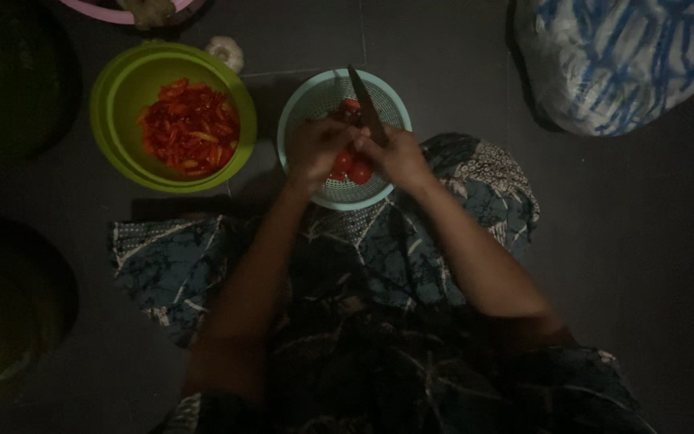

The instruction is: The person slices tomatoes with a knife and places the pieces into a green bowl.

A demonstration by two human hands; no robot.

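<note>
Two bare hands meet above a pale turquoise perforated basket set on a dark floor. The right hand is clenched around the handle of a knife, whose blade runs up and away from the fingers, across the far rim of the basket. The left hand is curled inward, its fingers bent close against the right hand's knuckles; in the dim light it seems to pinch a small red piece, though what it grips cannot be told for certain. Small red tomatoes lie in the basket directly beneath and between the fingertips of both hands. To the left of the left hand, well apart from its fingers, stands a green bowl filled with cut red chilli pieces. Beyond that bowl, farther from the fingers, sits a garlic bulb, and past it the edge of a pink bowl. A blue-and-white patterned sack lies far to the right of the right hand. Patterned dark cloth covers the person's lap beneath both forearms.
</note>
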